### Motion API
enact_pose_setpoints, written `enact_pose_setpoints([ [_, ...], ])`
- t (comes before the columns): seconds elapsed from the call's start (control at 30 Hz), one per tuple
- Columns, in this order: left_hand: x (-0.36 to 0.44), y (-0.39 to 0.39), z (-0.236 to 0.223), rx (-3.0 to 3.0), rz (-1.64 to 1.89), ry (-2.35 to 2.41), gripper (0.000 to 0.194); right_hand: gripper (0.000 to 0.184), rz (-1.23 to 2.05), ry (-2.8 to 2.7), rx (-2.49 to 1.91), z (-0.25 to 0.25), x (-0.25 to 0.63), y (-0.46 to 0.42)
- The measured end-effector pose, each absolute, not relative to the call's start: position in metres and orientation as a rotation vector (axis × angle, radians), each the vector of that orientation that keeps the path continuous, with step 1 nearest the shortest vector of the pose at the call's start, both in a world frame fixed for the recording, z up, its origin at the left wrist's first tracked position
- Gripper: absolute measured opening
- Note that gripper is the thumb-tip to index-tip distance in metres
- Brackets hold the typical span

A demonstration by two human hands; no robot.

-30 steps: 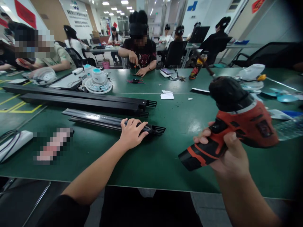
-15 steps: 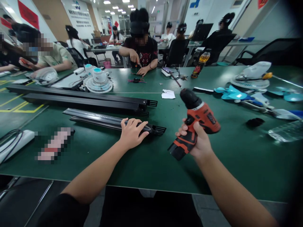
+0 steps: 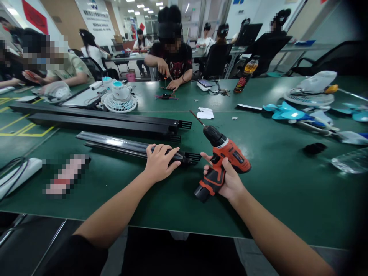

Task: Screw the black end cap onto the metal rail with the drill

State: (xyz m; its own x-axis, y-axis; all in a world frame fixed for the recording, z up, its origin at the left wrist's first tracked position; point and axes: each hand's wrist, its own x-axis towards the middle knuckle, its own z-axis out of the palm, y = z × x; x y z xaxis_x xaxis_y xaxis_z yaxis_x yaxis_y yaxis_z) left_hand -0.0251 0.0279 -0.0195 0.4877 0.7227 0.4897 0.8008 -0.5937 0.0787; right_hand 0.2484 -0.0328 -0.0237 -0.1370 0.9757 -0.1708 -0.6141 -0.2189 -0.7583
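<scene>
My left hand (image 3: 160,165) lies over the right part of a long glossy black bar (image 3: 115,142), its fingers spread across the top and curling over the far side, the thumb along the near side. A slotted black end piece (image 3: 192,157) sticks out to the right of that hand. In my right hand (image 3: 230,180) is a red and black cordless drill (image 3: 231,153), held by its grip above the table. Its index finger is stretched out away from the trigger. The drill's long thin bit (image 3: 197,117) points up and to the left, apart from the bar.
Longer black bars (image 3: 100,124) lie behind. White fan parts (image 3: 120,101) stand at back left, blue fan blades (image 3: 284,111) and a clear plastic bottle (image 3: 349,161) at right. A phone (image 3: 69,174) lies at left. Across the table (image 3: 161,207) a person (image 3: 172,50) works with a screwdriver.
My right hand has brought the drill left and farther from the camera, toward the slotted end of the bar. The index finger has straightened. My left hand has stayed in place.
</scene>
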Motion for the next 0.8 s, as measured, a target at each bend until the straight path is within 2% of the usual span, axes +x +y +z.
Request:
enact_pose_setpoints([
  [0.1, -0.025, 0.028, -0.02, -2.56, -0.731, -1.312, 0.049, 0.059, 1.668, -0.591, -0.793, -0.025, 0.248, -0.033],
  [0.33, -0.026, 0.027, -0.019, -2.568, -0.721, -1.313, 0.049, 0.041, 1.607, -0.524, -0.796, -0.031, 0.244, -0.029],
  [0.57, -0.026, 0.027, -0.02, -2.566, -0.758, -1.303, 0.049, 0.047, 1.635, -0.546, -0.841, -0.036, 0.242, -0.027],
  [0.8, -0.021, 0.027, -0.024, -2.559, -0.857, -1.158, 0.053, 0.041, 1.628, -0.546, -0.851, -0.037, 0.241, -0.027],
])
